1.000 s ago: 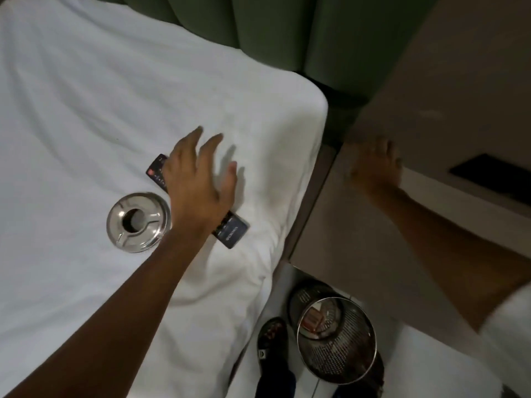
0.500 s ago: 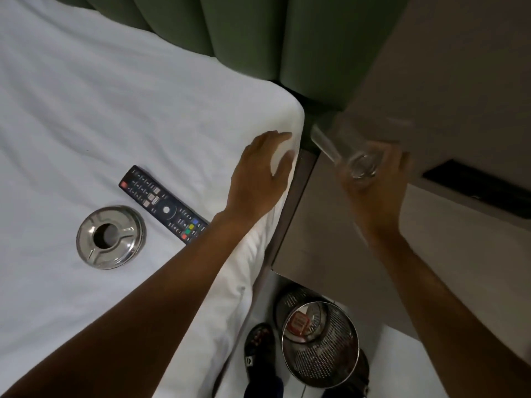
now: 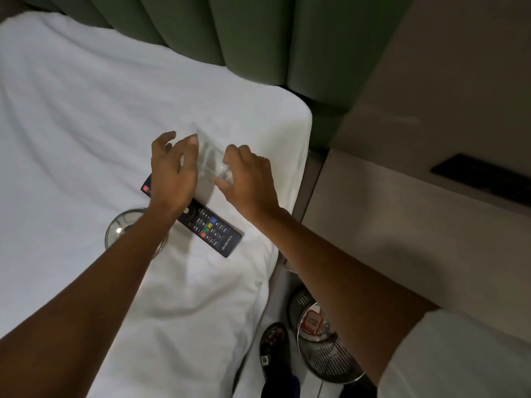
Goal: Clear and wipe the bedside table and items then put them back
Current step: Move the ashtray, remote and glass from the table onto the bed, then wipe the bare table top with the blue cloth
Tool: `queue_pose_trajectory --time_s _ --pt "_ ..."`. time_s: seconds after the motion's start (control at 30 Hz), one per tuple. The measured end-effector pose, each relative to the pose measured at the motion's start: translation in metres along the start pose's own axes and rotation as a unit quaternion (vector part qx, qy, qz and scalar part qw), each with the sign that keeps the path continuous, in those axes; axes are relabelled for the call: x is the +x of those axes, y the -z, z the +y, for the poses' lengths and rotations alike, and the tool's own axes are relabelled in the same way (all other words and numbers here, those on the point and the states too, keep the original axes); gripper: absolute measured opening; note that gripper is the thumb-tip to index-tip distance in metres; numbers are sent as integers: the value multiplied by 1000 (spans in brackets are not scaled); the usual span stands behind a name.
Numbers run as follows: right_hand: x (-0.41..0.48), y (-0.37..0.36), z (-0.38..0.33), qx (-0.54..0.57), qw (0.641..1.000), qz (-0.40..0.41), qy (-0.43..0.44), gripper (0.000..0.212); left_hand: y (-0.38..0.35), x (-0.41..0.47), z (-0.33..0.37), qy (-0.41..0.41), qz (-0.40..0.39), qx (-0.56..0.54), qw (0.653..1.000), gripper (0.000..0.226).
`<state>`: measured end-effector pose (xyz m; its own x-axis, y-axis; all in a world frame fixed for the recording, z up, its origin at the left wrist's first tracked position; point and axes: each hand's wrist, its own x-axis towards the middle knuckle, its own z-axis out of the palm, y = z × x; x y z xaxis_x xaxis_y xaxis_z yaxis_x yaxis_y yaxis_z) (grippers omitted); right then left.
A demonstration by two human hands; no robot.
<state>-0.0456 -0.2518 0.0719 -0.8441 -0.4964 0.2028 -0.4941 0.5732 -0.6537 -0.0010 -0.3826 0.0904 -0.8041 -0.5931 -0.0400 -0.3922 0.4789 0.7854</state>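
Bed [image 3: 86, 116]: white sheet, soft and creased, filling the left and centre; its right corner is rounded and lies beside the desk.
Headboard [image 3: 230, 30]: green, padded in upright channels, along the bed's top edge.
Desk [image 3: 388, 225]: beige, flat and matte, bare on top, at the bed's right edge; a dark slot in the wall panel above it.
Bin [image 3: 324, 357]: round metal mesh with a shiny rim, on the floor below the desk's near edge; a red and white packet lies inside.
Shoe [image 3: 273, 349]: dark, on the floor just left of the bin.
Remote [image 3: 212, 228]: long black bar with coloured buttons, flat on the sheet near the bed's right edge, its top end hidden under the left wrist.
Ashtray [image 3: 120, 228]: round, polished metal, on the sheet just left of the remote, partly hidden by the left forearm.
Glass [image 3: 209, 156]: clear, blurred tumbler, tilted, above the sheet between both hands, beyond the remote.
Right hand [image 3: 250, 182]: grip closed around the glass's base.
Left hand [image 3: 175, 170]: fingers spread and curled at the glass's upper side; whether this grip clasps it, cannot tell.
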Motion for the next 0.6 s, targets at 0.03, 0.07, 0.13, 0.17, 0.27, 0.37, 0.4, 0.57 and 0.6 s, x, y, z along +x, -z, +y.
queue_pose_trajectory --time_s 0.03,0.07,0.13,0.17,0.27,0.37,0.4,0.57,0.6 --pt "-3 -1 2 -44 999 -1 11 33 1 -4 -3 -21 -14 56 998 40" --pt "-7 -1 3 -61 998 0 14 29 0 -7 -3 -47 -21 127 991 43" --pt "-18 4 7 -41 999 19 -1 25 -5 -17 3 -97 -1 240 966 48" --pt "-25 8 11 -29 999 41 -17 25 -10 -21 9 -125 18 263 957 48" --pt "-61 26 42 -35 992 100 -68 24 -40 -50 30 -208 45 248 945 42" --pt "-122 52 93 -56 984 90 -142 29 -93 -96 41 -273 22 217 937 35" --pt "-146 61 113 -70 980 80 -171 31 -114 -115 42 -287 -8 218 933 35" --pt "-299 132 210 -130 942 33 -309 43 -242 -226 46 -326 -216 244 888 37" --pt "-328 149 228 -143 931 31 -335 44 -269 -244 47 -329 -244 249 877 37"
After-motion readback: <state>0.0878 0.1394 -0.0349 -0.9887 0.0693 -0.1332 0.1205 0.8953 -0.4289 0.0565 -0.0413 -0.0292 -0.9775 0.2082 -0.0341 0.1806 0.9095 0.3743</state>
